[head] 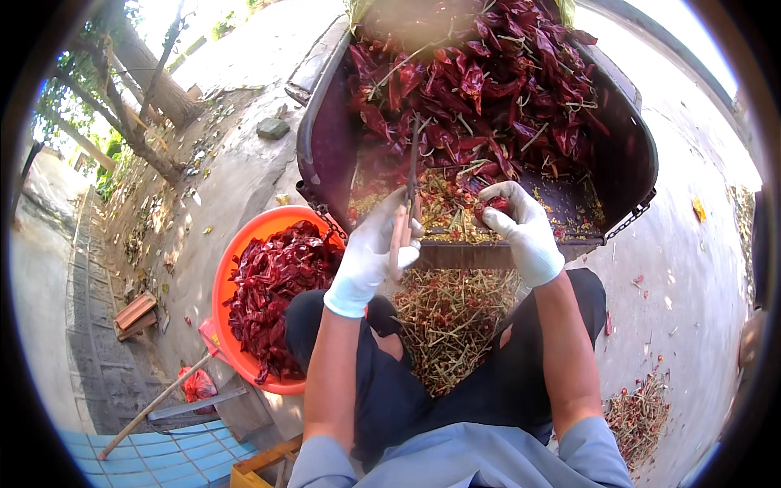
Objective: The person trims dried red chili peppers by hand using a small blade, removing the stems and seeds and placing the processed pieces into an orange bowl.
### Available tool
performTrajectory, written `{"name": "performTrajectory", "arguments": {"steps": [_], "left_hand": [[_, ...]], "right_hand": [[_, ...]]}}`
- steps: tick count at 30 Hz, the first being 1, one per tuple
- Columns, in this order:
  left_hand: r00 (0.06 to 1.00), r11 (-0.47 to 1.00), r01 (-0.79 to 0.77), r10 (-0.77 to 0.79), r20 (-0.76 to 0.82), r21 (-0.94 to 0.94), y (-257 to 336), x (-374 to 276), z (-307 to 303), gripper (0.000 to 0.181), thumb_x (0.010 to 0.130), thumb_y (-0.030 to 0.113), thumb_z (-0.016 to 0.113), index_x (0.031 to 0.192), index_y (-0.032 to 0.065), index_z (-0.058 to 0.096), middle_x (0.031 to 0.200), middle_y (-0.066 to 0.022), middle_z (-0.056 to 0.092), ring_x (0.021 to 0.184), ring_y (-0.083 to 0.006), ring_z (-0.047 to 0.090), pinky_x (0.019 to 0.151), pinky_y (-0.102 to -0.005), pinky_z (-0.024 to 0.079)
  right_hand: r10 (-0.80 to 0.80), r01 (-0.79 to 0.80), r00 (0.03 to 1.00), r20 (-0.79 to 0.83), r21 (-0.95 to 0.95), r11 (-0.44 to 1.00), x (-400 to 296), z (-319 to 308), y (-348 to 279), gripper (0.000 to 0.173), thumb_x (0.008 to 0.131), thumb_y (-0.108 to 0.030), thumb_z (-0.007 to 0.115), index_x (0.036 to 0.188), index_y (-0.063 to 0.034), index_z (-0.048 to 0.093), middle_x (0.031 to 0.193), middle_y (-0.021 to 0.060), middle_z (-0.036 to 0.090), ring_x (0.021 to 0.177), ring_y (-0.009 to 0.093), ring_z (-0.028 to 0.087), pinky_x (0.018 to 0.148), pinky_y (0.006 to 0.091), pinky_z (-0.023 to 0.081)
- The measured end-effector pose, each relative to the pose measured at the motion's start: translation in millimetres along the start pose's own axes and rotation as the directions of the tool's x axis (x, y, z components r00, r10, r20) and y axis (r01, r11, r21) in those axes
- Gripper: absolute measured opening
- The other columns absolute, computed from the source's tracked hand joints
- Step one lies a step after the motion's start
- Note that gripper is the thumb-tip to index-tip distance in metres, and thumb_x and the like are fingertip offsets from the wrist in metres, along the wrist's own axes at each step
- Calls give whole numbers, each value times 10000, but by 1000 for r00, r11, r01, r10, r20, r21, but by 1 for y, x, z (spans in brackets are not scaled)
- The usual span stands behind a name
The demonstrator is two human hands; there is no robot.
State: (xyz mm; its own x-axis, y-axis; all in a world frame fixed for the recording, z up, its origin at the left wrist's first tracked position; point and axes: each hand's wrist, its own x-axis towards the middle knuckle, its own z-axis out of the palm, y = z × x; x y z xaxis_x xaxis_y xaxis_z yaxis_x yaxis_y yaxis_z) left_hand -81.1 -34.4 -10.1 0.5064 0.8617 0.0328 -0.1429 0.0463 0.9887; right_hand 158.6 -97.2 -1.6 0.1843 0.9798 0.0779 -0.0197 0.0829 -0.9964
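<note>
Gloved in white, my left hand (371,251) grips scissors (400,236) with wrapped handles, their dark blades pointing away from me. My right hand (526,235), in a matching glove, pinches a dried red chili pepper (497,206) just right of the scissors. Both hands hover over the front edge of a dark metal cart bed (622,143). Whole dried chilies (476,91), many with pale stems, heap up toward its far side. Yellow seeds and red scraps (448,207) cover part of the bed floor below my hands.
An orange basin (221,293) of dried red chilies stands left of my knee. Cut stems (454,323) pile up between my legs, with another stem heap (639,415) at right. A long wooden handle (155,405), bricks (135,311) and a wooden stool (259,466) lie left.
</note>
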Motion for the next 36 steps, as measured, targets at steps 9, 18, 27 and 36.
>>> {"name": "performTrajectory", "arguments": {"steps": [9, 18, 27, 36], "left_hand": [[970, 681, -215, 231, 74, 700, -12, -11, 28, 478, 915, 116, 707, 1365, 40, 564, 934, -40, 621, 757, -42, 588, 657, -228, 485], [874, 254, -403, 392, 288, 879, -17, -10, 33, 611, 834, 82, 673, 1406, 47, 461, 1074, -139, 595, 985, -340, 591, 859, -407, 493], [882, 255, -396, 372, 288, 882, -20, -11, 33, 652, 828, 45, 589, 1451, 27, 398, 1125, -174, 574, 1048, -366, 574, 919, -436, 472], [895, 302, -358, 382, 232, 884, -28, -10, 36, 579, 890, 55, 522, 1458, 41, 405, 1124, -176, 582, 1074, -370, 575, 940, -434, 468]], "right_hand": [[47, -47, 996, 81, 9, 999, -5, 8, -4, 300, 884, -40, 674, 1175, -17, 604, 1024, 4, 612, 876, 57, 551, 817, 233, 475], [127, -160, 975, 180, 185, 970, -4, 14, 4, 339, 883, 5, 686, 1195, -10, 553, 999, 3, 598, 841, 51, 555, 753, 221, 492], [100, -119, 981, 167, 107, 987, -3, 19, 19, 328, 863, -29, 743, 1135, -11, 561, 990, 15, 605, 893, 70, 583, 780, 238, 506], [-60, 62, 997, 39, -38, 997, -6, 32, 19, 281, 857, 10, 708, 1101, 2, 568, 1034, 38, 615, 957, 93, 596, 867, 256, 510]]}}
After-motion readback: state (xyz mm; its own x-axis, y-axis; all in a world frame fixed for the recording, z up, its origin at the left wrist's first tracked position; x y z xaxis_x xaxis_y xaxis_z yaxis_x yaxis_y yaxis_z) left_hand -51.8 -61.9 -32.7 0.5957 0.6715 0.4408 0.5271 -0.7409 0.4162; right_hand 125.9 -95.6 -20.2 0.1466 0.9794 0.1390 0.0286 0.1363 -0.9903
